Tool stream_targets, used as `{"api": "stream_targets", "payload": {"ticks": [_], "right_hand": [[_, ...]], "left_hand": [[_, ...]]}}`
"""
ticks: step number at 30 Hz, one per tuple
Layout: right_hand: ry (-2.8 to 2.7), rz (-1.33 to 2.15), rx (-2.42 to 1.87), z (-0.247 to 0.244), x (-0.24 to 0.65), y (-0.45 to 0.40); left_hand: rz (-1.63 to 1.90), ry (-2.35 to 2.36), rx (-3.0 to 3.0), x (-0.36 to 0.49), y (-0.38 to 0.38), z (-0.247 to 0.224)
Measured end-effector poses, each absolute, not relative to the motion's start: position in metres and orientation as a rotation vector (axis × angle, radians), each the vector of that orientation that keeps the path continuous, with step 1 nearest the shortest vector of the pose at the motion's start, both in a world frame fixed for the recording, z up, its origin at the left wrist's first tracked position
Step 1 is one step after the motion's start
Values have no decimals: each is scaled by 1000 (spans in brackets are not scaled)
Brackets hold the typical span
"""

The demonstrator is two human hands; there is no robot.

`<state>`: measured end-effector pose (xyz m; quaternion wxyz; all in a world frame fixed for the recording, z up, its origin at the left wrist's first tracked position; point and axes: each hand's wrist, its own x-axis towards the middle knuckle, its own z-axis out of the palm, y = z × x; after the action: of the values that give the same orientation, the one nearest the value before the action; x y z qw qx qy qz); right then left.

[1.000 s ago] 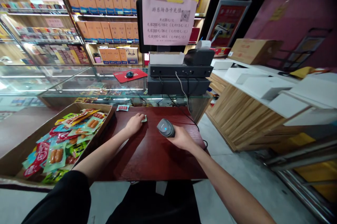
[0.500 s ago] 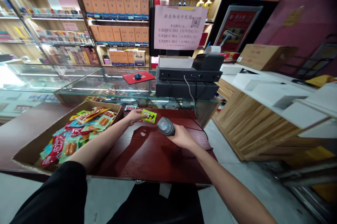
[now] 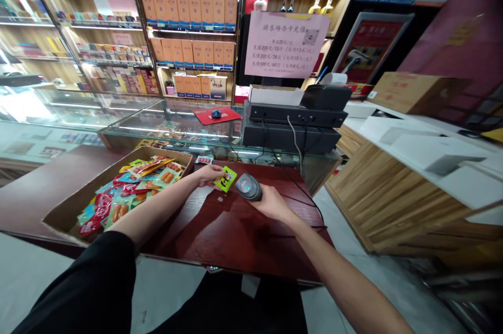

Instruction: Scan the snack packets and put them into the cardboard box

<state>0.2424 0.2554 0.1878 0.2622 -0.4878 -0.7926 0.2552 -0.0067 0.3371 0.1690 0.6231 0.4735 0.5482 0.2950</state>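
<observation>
My left hand (image 3: 210, 175) pinches the edge of a small green snack packet (image 3: 226, 179), held tilted above the dark red table (image 3: 236, 240). Close on its right, my right hand (image 3: 271, 202) is wrapped round a grey handheld barcode scanner (image 3: 249, 187) with a small blue light on top. The scanner's head is beside the packet, a narrow gap between them; its handle is hidden in my hand. Left of my left forearm stands an open cardboard box (image 3: 58, 219) full of packaged snacks, several with sausages. A single pink sausage packet (image 3: 204, 159) lies behind my left hand.
A glass display counter (image 3: 165, 124) borders the table's far side, bearing a red mouse pad (image 3: 226, 115) with a mouse. Black cash-register equipment (image 3: 294, 114) stands behind my right hand, cables trailing down. A wooden cabinet (image 3: 393, 192) is at the right.
The green packet has turned and tilted more upright in my left hand. The scanner stays close beside it. The whole view has shifted slightly, with the surroundings moving right in the picture.
</observation>
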Motion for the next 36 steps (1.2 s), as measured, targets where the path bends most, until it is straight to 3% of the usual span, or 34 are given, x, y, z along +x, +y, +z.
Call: {"api": "stream_targets", "payload": {"ticks": [6,12,23,30,36], "right_hand": [[-2144,704,-1321,190,243,253],[-2152,699,-1303,192,245,248],[-2197,681,-1322,191,242,247],[-2181,709,-1264,191,235,251],[-2238,745,-1205,188,209,258]], "left_hand": [[631,1128,1093,-5,337,173],[678,1321,1171,-2,341,179],[770,1293,1169,-14,361,158],[860,1328,1117,-36,333,200],[1082,1479,1126,-144,301,261]]}}
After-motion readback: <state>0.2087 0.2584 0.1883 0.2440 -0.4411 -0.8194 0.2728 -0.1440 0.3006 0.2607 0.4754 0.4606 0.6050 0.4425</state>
